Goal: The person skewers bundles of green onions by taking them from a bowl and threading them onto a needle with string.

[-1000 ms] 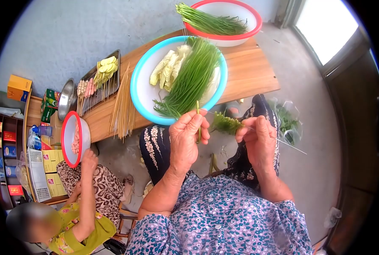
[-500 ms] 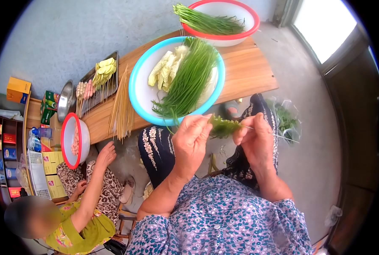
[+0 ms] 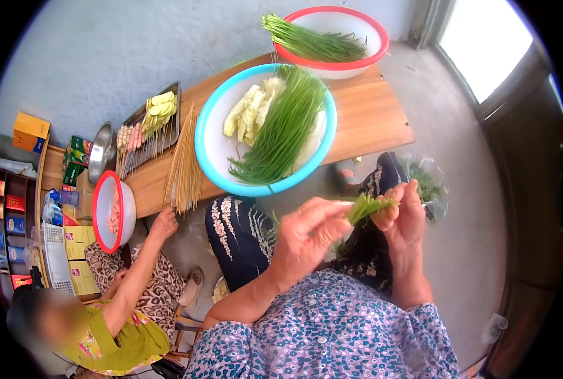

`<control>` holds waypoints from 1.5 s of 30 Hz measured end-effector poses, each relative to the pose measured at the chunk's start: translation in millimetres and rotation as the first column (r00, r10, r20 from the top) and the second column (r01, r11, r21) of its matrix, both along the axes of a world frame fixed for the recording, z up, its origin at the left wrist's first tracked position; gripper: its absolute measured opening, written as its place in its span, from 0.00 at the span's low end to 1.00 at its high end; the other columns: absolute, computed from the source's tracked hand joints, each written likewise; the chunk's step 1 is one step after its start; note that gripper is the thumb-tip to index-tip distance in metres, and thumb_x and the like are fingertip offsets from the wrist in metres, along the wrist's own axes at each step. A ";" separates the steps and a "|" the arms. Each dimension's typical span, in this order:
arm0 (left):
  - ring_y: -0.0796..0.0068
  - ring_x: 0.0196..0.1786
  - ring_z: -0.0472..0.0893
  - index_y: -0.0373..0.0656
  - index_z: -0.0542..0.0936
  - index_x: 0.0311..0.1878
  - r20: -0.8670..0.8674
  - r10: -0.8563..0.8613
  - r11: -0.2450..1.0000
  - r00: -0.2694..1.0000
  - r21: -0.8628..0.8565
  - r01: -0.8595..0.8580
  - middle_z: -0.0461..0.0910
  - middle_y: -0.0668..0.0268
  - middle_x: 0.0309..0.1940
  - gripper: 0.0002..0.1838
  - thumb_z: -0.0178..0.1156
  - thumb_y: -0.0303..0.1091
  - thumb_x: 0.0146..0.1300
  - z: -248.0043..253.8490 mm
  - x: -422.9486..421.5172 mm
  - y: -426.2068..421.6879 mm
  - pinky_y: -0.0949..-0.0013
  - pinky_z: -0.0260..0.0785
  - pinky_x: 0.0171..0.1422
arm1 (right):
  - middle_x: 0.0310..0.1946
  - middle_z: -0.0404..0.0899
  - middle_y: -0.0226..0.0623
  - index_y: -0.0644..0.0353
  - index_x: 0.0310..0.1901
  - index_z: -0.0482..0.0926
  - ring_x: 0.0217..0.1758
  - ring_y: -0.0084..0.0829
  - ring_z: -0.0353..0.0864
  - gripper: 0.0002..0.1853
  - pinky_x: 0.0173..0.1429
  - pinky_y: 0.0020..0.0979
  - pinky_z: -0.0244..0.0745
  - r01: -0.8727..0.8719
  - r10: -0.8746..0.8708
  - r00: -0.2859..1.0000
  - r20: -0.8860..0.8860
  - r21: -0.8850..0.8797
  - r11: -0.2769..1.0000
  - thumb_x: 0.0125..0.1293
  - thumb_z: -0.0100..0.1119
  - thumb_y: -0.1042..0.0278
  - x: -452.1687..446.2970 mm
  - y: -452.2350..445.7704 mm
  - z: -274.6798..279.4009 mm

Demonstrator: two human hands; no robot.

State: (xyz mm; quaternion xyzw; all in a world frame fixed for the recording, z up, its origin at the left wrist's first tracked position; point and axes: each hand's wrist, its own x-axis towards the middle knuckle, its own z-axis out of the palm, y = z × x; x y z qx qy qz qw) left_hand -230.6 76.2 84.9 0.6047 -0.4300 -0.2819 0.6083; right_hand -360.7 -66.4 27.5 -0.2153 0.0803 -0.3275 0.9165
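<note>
A small folded bundle of green chives (image 3: 363, 210) is between my two hands, above my lap. My left hand (image 3: 308, 232) is closed on its left side, fingers and thumb pressed together. My right hand (image 3: 403, 218) is closed at the bundle's other end, with fingertips against the green. A short pale sliver, perhaps part of a skewer, shows beside my left fingers; most of it is hidden. Beyond my hands, a blue-rimmed basin (image 3: 202, 151) on the table holds long chives (image 3: 284, 129) and pale cabbage leaves (image 3: 254, 114).
Loose bamboo skewers (image 3: 183, 167) lie on the wooden table (image 3: 373, 120), near a metal tray (image 3: 178, 101) of skewered food. A red-rimmed basin (image 3: 382, 47) with more chives stands behind. At left, a co-worker's hand (image 3: 164, 222) is near the skewers and another red-rimmed basin (image 3: 130, 218).
My hands have shifted right and lower, and the chive bundle has turned from lying flat to slanting up right. The long skewer seen under my right hand no longer shows.
</note>
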 end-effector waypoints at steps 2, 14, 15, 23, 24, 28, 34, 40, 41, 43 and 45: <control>0.79 0.32 0.79 0.33 0.79 0.46 -0.169 0.119 0.980 0.978 0.175 -0.089 0.79 0.64 0.32 0.19 0.57 0.42 0.66 -8.6 10.1 -6.2 0.78 0.73 0.39 | 0.17 0.74 0.37 0.63 0.30 0.76 0.16 0.30 0.69 0.27 0.18 0.27 0.65 0.017 -0.016 0.999 -0.048 0.038 0.999 0.75 0.33 0.51 -0.3 -3.4 -7.4; 0.53 0.38 0.80 0.42 0.82 0.38 0.440 0.466 0.830 0.767 0.082 -0.551 0.81 0.54 0.35 0.10 0.58 0.35 0.55 -129.4 139.7 -139.9 0.60 0.71 0.46 | 0.17 0.74 0.38 0.63 0.28 0.76 0.16 0.34 0.69 0.28 0.22 0.29 0.65 0.020 -0.009 0.987 -0.158 0.065 0.998 0.74 0.34 0.50 2.3 -14.9 -34.7; 0.61 0.34 0.81 0.39 0.83 0.38 0.492 0.498 0.799 0.714 0.059 -0.598 0.82 0.55 0.32 0.11 0.60 0.34 0.54 -132.4 141.6 -147.9 0.64 0.71 0.42 | 0.17 0.75 0.39 0.63 0.29 0.77 0.16 0.34 0.69 0.27 0.22 0.30 0.66 0.022 -0.010 0.989 -0.149 0.079 0.997 0.74 0.35 0.50 2.3 -14.5 -33.3; 0.56 0.38 0.79 0.45 0.83 0.34 0.626 0.443 0.744 0.642 0.143 -0.653 0.80 0.58 0.33 0.09 0.61 0.37 0.53 -132.5 144.3 -166.5 0.59 0.70 0.44 | 0.20 0.76 0.42 0.66 0.32 0.77 0.18 0.38 0.72 0.24 0.25 0.34 0.69 -0.013 0.018 0.996 -0.091 0.061 0.998 0.72 0.42 0.51 -1.7 -16.9 -41.1; 0.56 0.36 0.78 0.47 0.83 0.32 0.627 0.448 0.755 0.638 0.118 -0.645 0.78 0.59 0.31 0.07 0.60 0.38 0.53 -134.7 146.7 -166.1 0.58 0.70 0.42 | 0.19 0.75 0.42 0.66 0.32 0.77 0.18 0.38 0.72 0.24 0.24 0.34 0.69 -0.012 0.017 0.996 -0.090 0.065 0.998 0.72 0.42 0.52 -1.6 -16.8 -41.3; 0.63 0.32 0.78 0.42 0.81 0.34 0.449 0.518 0.815 0.728 0.001 -0.580 0.79 0.62 0.30 0.08 0.60 0.35 0.55 -129.9 148.6 -153.6 0.64 0.70 0.39 | 0.20 0.75 0.42 0.66 0.31 0.76 0.19 0.38 0.73 0.24 0.24 0.34 0.69 0.013 -0.006 0.991 -0.131 0.047 0.999 0.72 0.42 0.52 -0.5 -16.0 -37.5; 0.82 0.26 0.72 0.33 0.76 0.48 -0.442 0.427 0.888 0.789 0.039 -0.459 0.75 0.68 0.27 0.12 0.53 0.28 0.63 -81.8 112.2 -95.9 0.79 0.65 0.29 | 0.20 0.76 0.41 0.66 0.31 0.76 0.20 0.35 0.74 0.24 0.26 0.32 0.70 0.050 -0.046 0.983 -0.176 0.018 0.999 0.72 0.42 0.52 5.5 -12.4 -32.2; 0.82 0.24 0.69 0.33 0.76 0.47 -0.631 0.303 0.937 0.714 0.060 -0.345 0.73 0.68 0.26 0.12 0.54 0.32 0.66 -58.3 75.8 -35.7 0.77 0.59 0.25 | 0.23 0.78 0.41 0.68 0.35 0.77 0.23 0.34 0.76 0.22 0.30 0.31 0.73 0.122 -0.141 0.944 -0.297 -0.079 0.989 0.72 0.44 0.54 17.7 5.8 -9.0; 0.82 0.24 0.68 0.34 0.75 0.46 -0.677 0.277 0.942 0.682 0.052 -0.331 0.73 0.68 0.25 0.12 0.54 0.33 0.67 -52.9 68.9 -27.6 0.78 0.59 0.25 | 0.23 0.78 0.41 0.68 0.35 0.77 0.24 0.34 0.77 0.22 0.30 0.31 0.73 0.129 -0.160 0.938 -0.307 -0.119 0.984 0.72 0.44 0.55 20.1 9.5 -6.2; 0.82 0.23 0.68 0.34 0.75 0.46 -0.724 0.264 0.944 0.638 0.058 -0.325 0.73 0.68 0.24 0.12 0.53 0.33 0.67 -43.1 56.4 -16.0 0.78 0.58 0.25 | 0.23 0.78 0.41 0.68 0.37 0.77 0.24 0.33 0.78 0.21 0.31 0.30 0.74 0.129 -0.179 0.930 -0.320 -0.171 0.977 0.72 0.44 0.56 23.9 16.1 -1.2; 0.82 0.23 0.68 0.34 0.76 0.46 -0.753 0.207 0.956 0.625 0.020 -0.292 0.72 0.69 0.24 0.11 0.52 0.33 0.67 -41.4 50.9 -5.6 0.78 0.58 0.25 | 0.23 0.78 0.41 0.68 0.37 0.77 0.24 0.33 0.78 0.21 0.31 0.30 0.74 0.114 -0.168 0.931 -0.325 -0.180 0.977 0.72 0.44 0.56 27.1 21.2 1.3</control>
